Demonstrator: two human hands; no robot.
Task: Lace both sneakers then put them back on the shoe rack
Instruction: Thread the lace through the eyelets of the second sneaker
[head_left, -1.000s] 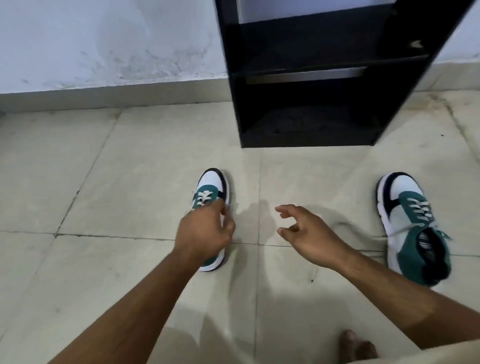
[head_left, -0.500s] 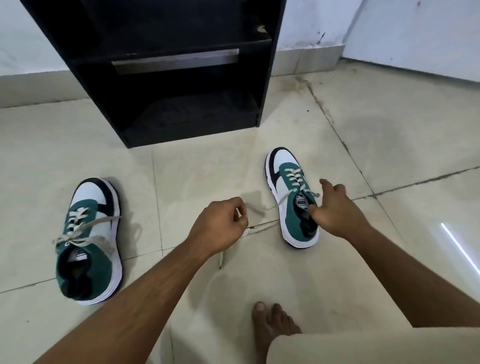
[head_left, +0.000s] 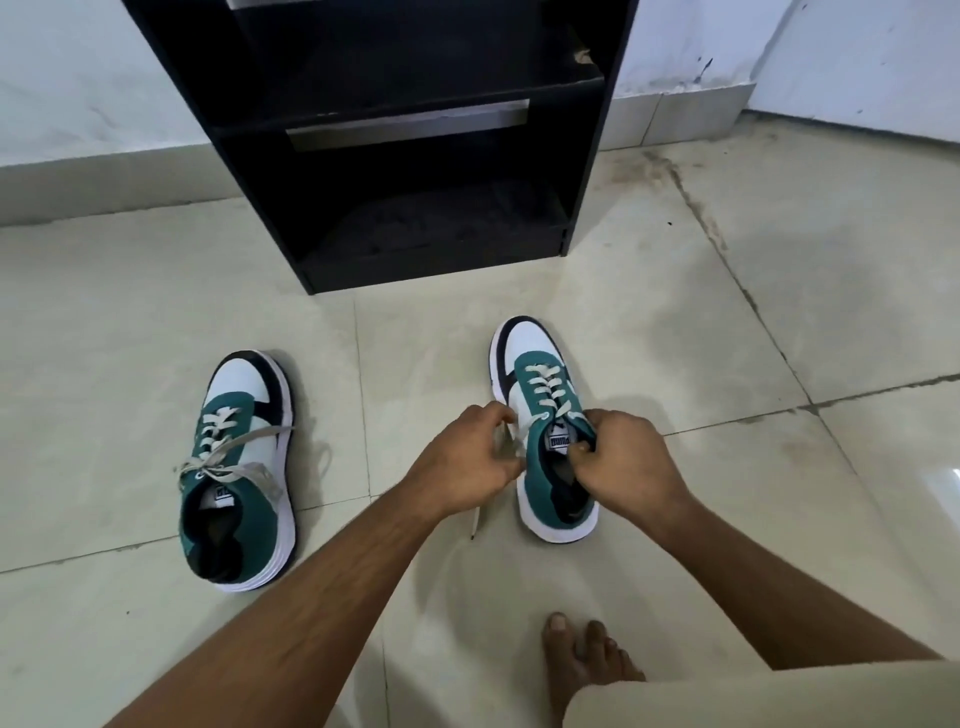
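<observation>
Two green, white and black sneakers stand on the tiled floor, toes toward the black shoe rack (head_left: 589, 171). The left sneaker (head_left: 236, 467) has its white laces tied in a loose bow. The right sneaker (head_left: 540, 415) is laced up its front, with lace ends loose. My left hand (head_left: 467, 462) is pinched on a lace end at that shoe's left side; the lace tip hangs down below the hand. My right hand (head_left: 618, 457) grips the shoe's collar beside the tongue, and whether it also holds a lace is hidden.
The rack's lower shelves hold nothing I can see. A pale wall with a tiled skirting runs behind it. My bare foot (head_left: 582, 660) rests on the floor near the bottom, beside a beige trouser leg (head_left: 753, 696).
The view swung from the left sneaker to the right one. My left hand let go of the left sneaker and took a lace; both hands closed in on the right sneaker.
</observation>
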